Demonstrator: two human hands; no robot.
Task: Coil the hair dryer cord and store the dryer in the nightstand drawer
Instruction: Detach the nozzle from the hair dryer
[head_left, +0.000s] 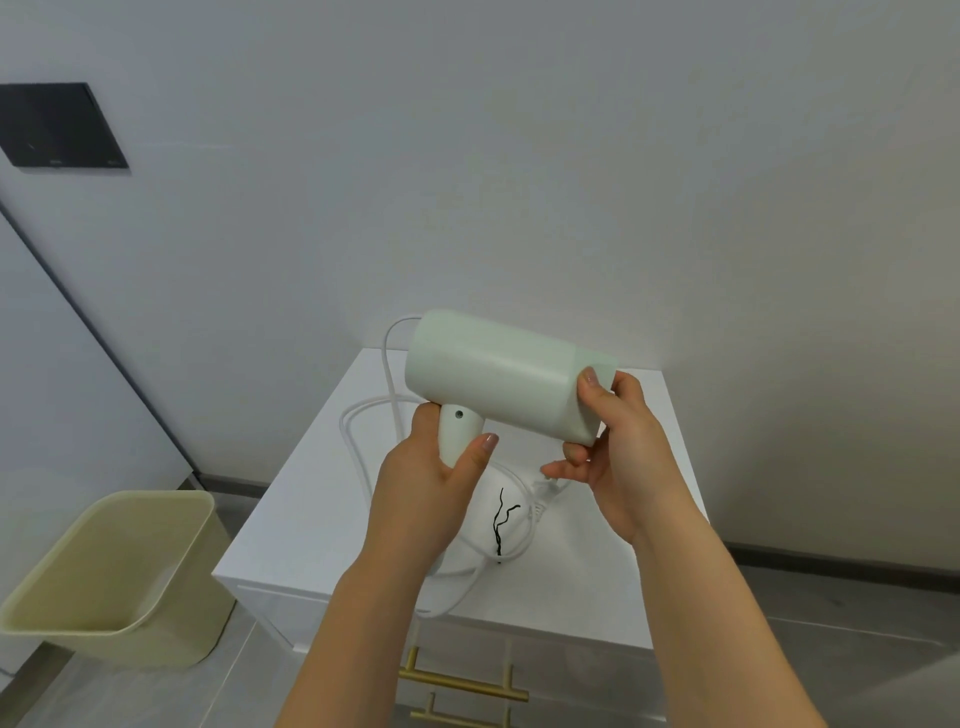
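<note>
I hold a pale green-white hair dryer in the air above the white nightstand. My left hand grips its handle from below. My right hand clasps the nozzle end of the barrel. The white cord loops loosely from the dryer down onto the nightstand top, with its plug lying under my right hand. A thin black twist tie lies among the cord loops. The drawer fronts carry gold bar handles and appear closed.
A beige plastic waste bin stands on the floor left of the nightstand. A white wall is behind, with a black panel at the upper left. Grey floor runs around the nightstand.
</note>
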